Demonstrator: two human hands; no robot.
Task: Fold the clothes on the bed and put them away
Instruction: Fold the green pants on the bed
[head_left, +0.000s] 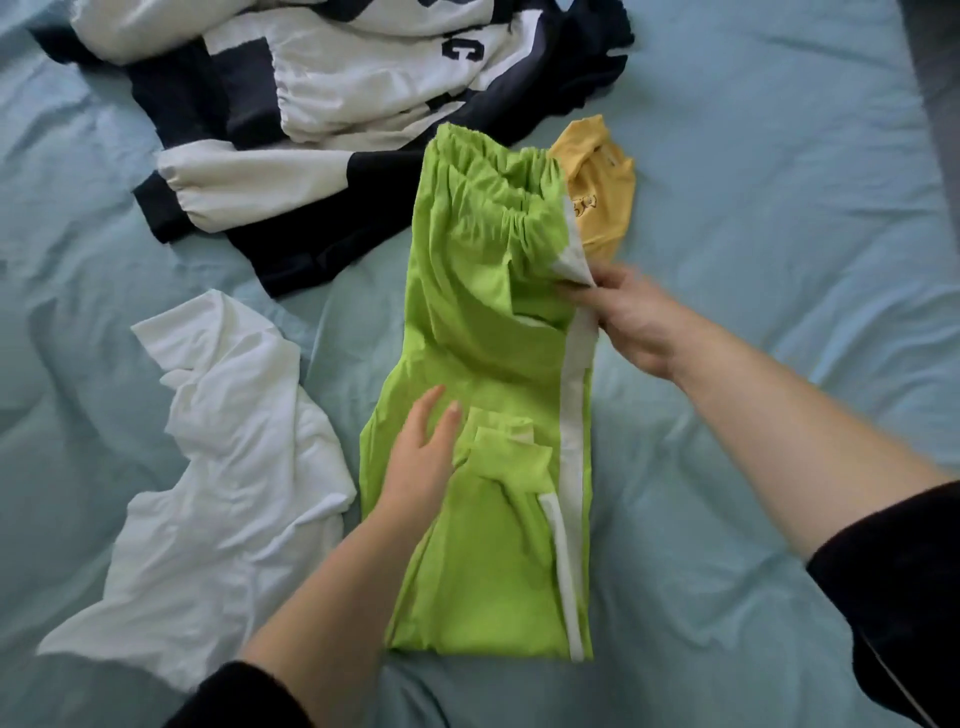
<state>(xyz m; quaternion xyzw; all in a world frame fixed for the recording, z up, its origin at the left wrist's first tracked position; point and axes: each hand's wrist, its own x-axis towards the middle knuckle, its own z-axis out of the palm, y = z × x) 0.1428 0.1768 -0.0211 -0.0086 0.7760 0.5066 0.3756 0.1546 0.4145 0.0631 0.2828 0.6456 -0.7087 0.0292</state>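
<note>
Two hands: both were on the green trousers (467, 322), which lay lengthwise on the bed (779, 208) straight ahead of the person.
Left hand (421, 457): it lay flat with straight fingers, pressing the cloth just beside the turned-up leg cuff (501, 441).
Right hand (631, 325): it pinched the edge with the white stripe (574, 415), a little below the waistband (493, 171).
Fold so far: the near end looked doubled back, with the cuff lying on top of the legs. The upper part was bunched and puckered.
Step in hand: most likely squaring the striped edge before the next fold.
Doing it well: the flat hand should anchor the layers while the pinching hand draws the seam straight. The gathers near the waistband wanted smoothing first, or creases would be folded in.
White shirt (234, 441): it was crumpled and unfolded, touching the trousers' left edge, so a sweep that way could drag it.
Yellow garment (597, 192): it was tucked just beside the waistband's right corner, perhaps partly under it.
Navy-and-white jacket (337, 88): it was heaped farthest off, unfolded.
</note>
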